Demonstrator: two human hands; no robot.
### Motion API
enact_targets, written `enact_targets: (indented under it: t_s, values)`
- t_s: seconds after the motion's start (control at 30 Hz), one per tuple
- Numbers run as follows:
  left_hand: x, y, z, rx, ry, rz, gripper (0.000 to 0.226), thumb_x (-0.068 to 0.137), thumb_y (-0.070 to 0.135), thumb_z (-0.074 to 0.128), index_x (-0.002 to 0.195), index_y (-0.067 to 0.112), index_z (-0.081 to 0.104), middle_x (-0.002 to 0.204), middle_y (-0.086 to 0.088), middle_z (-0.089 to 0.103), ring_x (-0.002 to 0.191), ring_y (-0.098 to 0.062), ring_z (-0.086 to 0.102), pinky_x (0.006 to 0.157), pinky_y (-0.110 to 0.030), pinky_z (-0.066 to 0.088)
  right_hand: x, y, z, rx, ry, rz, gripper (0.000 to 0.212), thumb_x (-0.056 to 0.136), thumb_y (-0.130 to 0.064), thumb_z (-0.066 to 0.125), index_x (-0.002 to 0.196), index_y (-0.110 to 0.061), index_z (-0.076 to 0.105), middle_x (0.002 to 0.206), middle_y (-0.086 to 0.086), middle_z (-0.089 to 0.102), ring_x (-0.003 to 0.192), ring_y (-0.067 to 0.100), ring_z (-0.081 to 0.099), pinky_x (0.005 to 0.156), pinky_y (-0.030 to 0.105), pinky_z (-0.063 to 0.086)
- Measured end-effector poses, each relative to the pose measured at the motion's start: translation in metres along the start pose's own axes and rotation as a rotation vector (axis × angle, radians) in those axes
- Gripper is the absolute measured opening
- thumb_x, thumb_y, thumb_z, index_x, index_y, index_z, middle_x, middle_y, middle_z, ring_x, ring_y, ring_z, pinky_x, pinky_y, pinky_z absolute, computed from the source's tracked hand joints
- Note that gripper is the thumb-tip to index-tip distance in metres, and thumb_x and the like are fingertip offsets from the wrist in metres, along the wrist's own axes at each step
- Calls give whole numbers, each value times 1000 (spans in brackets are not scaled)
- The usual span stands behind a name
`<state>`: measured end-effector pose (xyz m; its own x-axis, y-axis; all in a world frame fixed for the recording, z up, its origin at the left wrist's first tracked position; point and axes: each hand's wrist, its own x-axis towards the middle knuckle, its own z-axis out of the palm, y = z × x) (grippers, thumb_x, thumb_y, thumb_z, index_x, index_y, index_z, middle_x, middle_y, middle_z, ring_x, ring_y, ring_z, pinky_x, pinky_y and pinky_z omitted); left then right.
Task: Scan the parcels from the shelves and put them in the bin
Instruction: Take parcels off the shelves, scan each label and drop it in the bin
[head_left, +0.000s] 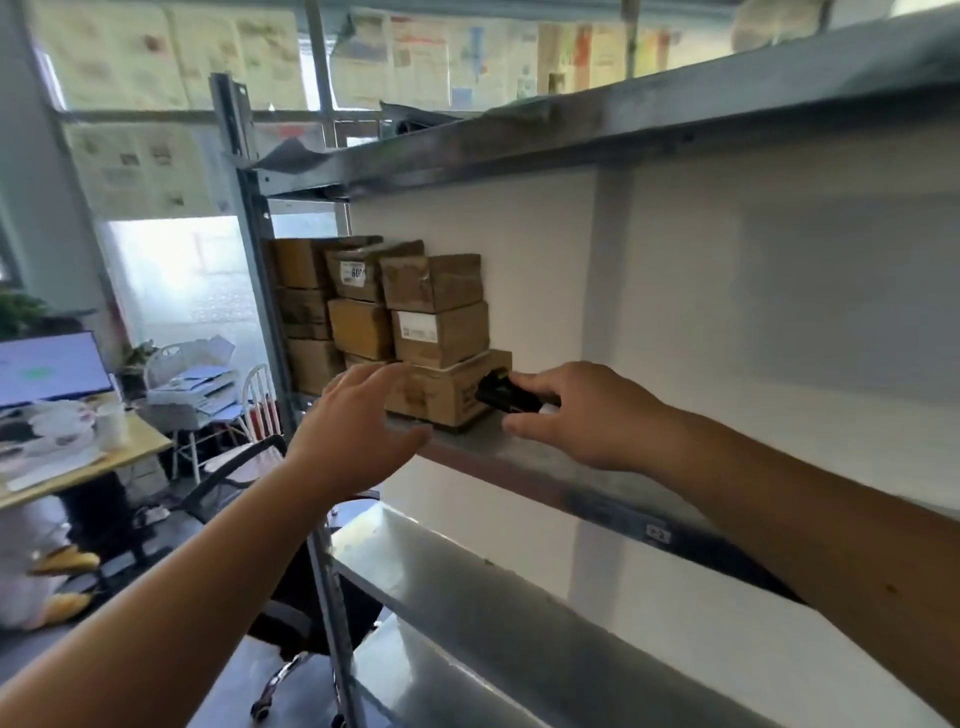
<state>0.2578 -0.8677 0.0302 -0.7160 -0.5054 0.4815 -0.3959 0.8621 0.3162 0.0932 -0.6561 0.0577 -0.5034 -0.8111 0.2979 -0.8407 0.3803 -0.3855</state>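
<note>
- Wood-topped desk (130, 452) at my far left carries a glowing monitor (49, 366) and pale cups; the smaller clutter on it is too blurred to sort out.
- Behind the desk stands a white spindle-backed chair (260, 400) heaped with papers, and a black office chair (234, 467) sits lower down, partly hidden by my forearm.
- Grey metal uprights and smooth, dull steel shelf boards (519, 457) make up the rack in front of me.
- My left hand (358, 421) is spread, fingers relaxed and apart, hovering just before the lowest box and gripping nothing.
- Brown cardboard parcels (436, 306) sit stacked on the middle shelf at its left end, boxy and creased, some with white labels whose print I cannot read.
- The bottom parcel (441, 395) is wider and flatter than the ones above it; my left fingers cover its left face.
- My right hand (582, 415) curls round a small black scanner (506, 395), its nose right against that parcel's right end; the scanner's rear is buried in my grip.
- No bin shows anywhere.
</note>
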Motion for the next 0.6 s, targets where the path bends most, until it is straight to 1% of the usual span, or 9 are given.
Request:
enact_targets:
  t_s: [0.07,0.1,0.17,0.2,0.3,0.4,0.43,0.5,0.6]
  values:
    - [23,-2,1,-22,21,-8,84,87,54,77,158,36,37,161,2,40,148,-27,35,116,-51,39,25,3,-5,-5,1,-29,69,93,-62,64,155,-40,44,139,-8,61,100,9,60,81,31,51]
    - [34,-3,1,-23,23,-13,84,87,54,76,159,35,36,162,1,39,149,-28,35,116,-52,39,37,5,-7,-5,6,-41,69,93,-62,64,155,-40,44,139,-8,61,94,6,58,76,28,47]
    - [57,-8,0,-2,10,-17,88,88,57,74,161,34,31,164,-1,35,150,-30,32,117,-53,38,59,5,-11,1,17,-47,69,92,-64,64,154,-42,45,136,-8,62,83,0,52,67,25,40]
    - [69,-12,-2,12,8,-16,91,87,60,73,162,35,29,165,-1,34,151,-30,31,118,-54,37,69,5,-12,3,21,-45,69,91,-65,64,154,-43,45,135,-8,62,82,0,51,67,25,39]
    - [102,-25,-6,38,34,23,92,84,62,73,161,37,29,164,0,36,150,-30,32,116,-56,38,95,4,-14,-22,35,-35,71,90,-68,64,154,-44,44,137,-9,61,89,3,54,72,28,43]
    - [132,-33,-12,67,43,70,90,86,60,72,161,38,26,165,-1,33,151,-31,33,115,-55,38,113,0,-14,-32,50,-9,71,90,-66,64,154,-43,44,141,-9,59,101,8,58,81,30,50]
    - [143,-35,-14,73,43,88,89,87,60,71,161,38,27,166,-1,33,150,-31,35,116,-55,39,119,-2,-13,-32,58,-1,70,91,-65,65,154,-41,45,141,-8,59,102,8,58,81,29,49]
    - [164,-43,-17,83,42,127,84,87,61,69,159,38,30,164,-1,36,147,-30,39,115,-55,42,130,-6,-11,-26,83,23,67,93,-61,65,154,-40,46,139,-7,60,96,7,58,77,28,47]
    - [197,-53,-21,69,25,185,80,86,63,66,156,38,36,160,-1,40,143,-30,44,111,-54,46,147,-15,-7,-1,138,75,63,94,-57,67,152,-41,47,141,-8,60,102,11,57,86,30,50]
